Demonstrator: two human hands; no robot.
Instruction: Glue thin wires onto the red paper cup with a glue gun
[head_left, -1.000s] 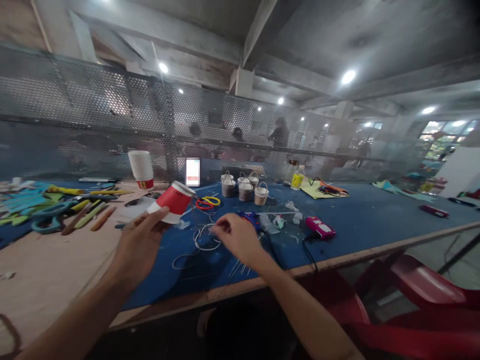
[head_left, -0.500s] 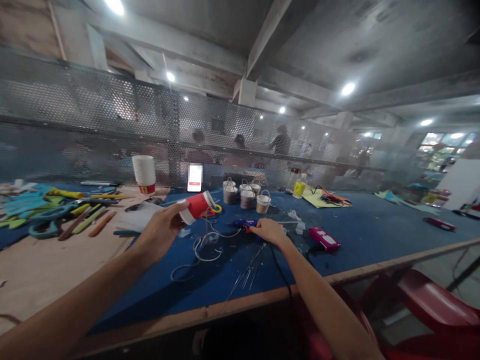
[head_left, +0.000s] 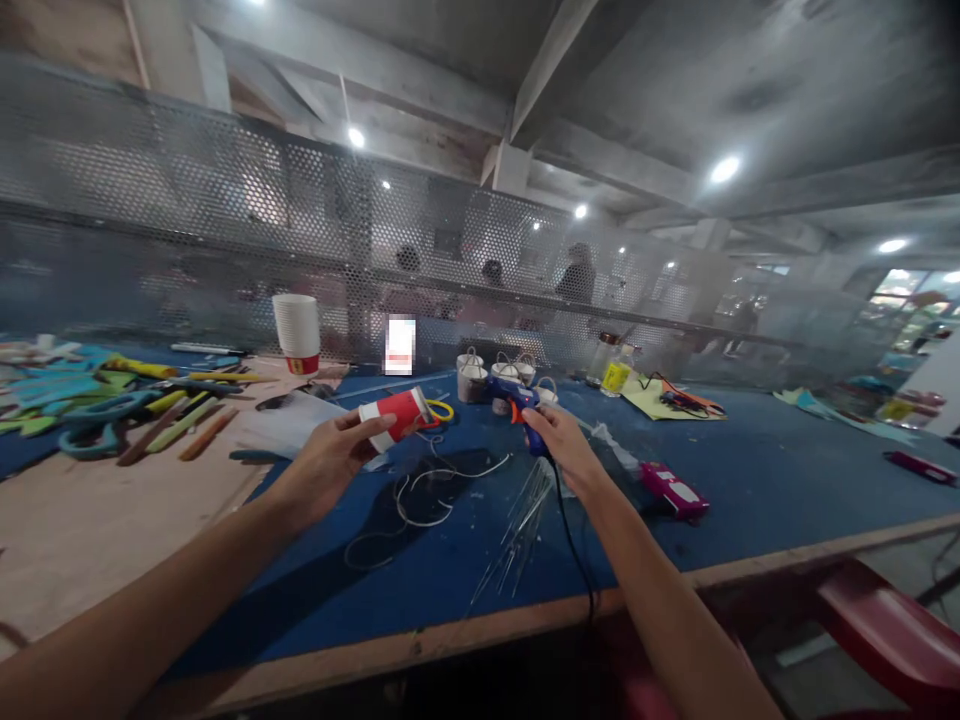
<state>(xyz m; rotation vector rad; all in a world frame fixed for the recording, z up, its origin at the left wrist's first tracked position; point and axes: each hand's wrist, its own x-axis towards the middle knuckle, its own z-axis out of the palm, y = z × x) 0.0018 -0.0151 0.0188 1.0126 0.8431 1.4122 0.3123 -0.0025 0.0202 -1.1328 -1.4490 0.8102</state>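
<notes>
So I'm gripping the red paper cup [head_left: 395, 415] sideways in my left hand [head_left: 330, 462], and my right hand [head_left: 564, 443] is holding the blue glue gun [head_left: 519, 408] (cord dangling) above the blue table [head_left: 750, 480], both near the white wire [head_left: 427, 490].

Both arms bare, extended forward from bottom of frame, converging toward centre. Left forearm enters from lower left corner, runs diagonally up to mid-frame. Left hand [head_left: 330, 460] just left of centre, palm turned inward, thumb on top, fingers curled in a grasp around a held item, wrist nearly straight. Right forearm enters from lower right of centre, rises steeply up and left. Right hand [head_left: 559, 440] slightly right of centre, back of hand facing camera, fingers wrapped tight in a fist-like grip, wrist bent a little upward. Hands well apart, at roughly equal height.
</notes>
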